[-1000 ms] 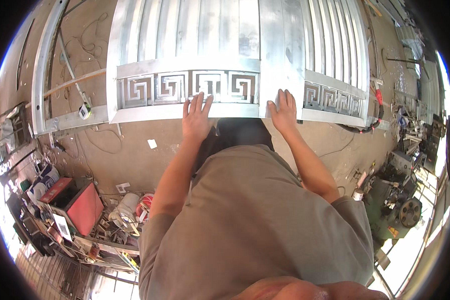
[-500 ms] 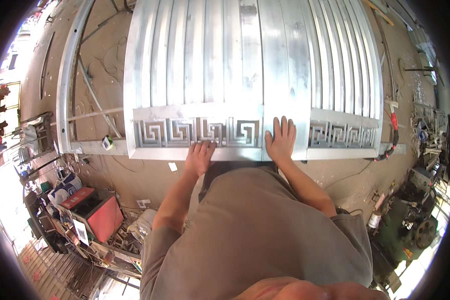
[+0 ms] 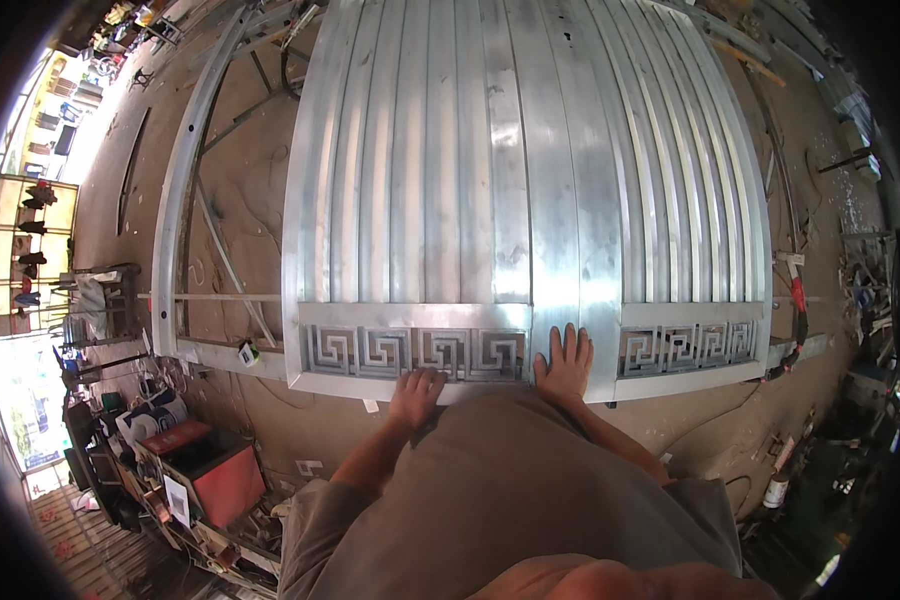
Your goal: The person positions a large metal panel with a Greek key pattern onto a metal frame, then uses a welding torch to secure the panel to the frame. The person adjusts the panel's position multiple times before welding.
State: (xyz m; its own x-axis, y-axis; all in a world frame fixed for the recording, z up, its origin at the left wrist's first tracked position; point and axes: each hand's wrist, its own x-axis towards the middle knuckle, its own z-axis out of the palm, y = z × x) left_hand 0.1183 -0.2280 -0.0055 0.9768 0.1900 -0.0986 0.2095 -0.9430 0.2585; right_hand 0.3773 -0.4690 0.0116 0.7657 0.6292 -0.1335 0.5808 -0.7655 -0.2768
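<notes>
The metal panel (image 3: 445, 180) lies across a metal frame (image 3: 175, 230) above the brown floor (image 3: 270, 412). Right grip (image 3: 566, 380): spread, palm down on the panel's plain strip (image 3: 572, 260). Left grip (image 3: 416, 400): fingers together at the near edge; whether it pinches cannot be told. A red box (image 3: 228, 488) stands at left.

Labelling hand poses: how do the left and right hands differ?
The left hand has bent fingers, close together; the right hand has straight fingers, thumb out. The left hand is at the near rail by the spiral pattern; the right hand lies on the wide strip. Both are bare.
</notes>
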